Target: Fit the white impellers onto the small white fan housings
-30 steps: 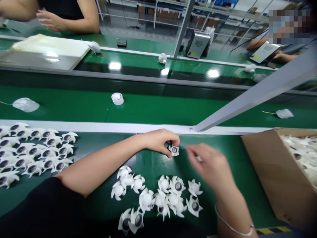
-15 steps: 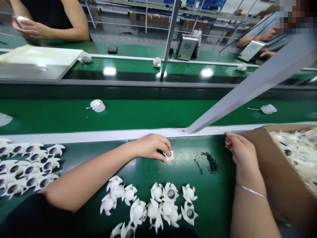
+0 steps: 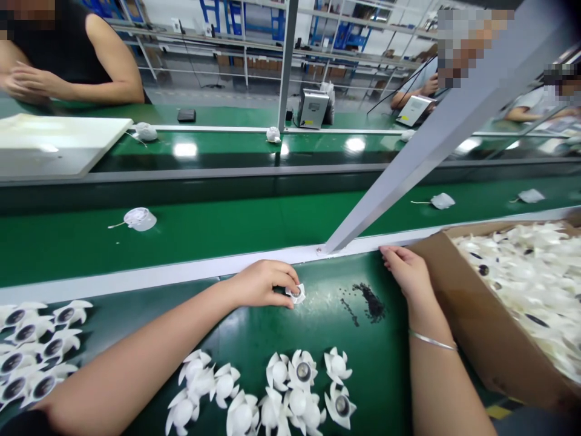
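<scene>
My left hand (image 3: 269,283) is closed on a small white fan wheel (image 3: 298,294), pinched by thumb and fingers just above the green tabletop. My right hand (image 3: 408,270) is closed in a pinch beside the white rail, close to the cardboard box; what it holds, if anything, is too small to make out. Between the hands lies a scatter of tiny black pieces (image 3: 373,304). Several loose white fan wheels (image 3: 303,369) lie nearer to me, some with the dark hub facing up. More fan wheels (image 3: 26,332) stand in rows at the left.
A cardboard box (image 3: 481,339) full of white fan wheels stands at the right. Past the white rail (image 3: 181,269) runs a green belt (image 3: 218,227) carrying white housings (image 3: 140,219) with wires. A slanted metal post (image 3: 390,175) rises from the rail. Co-workers sit across the line.
My view has swung to the right, showing more of the box. Both hands keep their grips in about the same places. The housings on the belt have shifted in view.
</scene>
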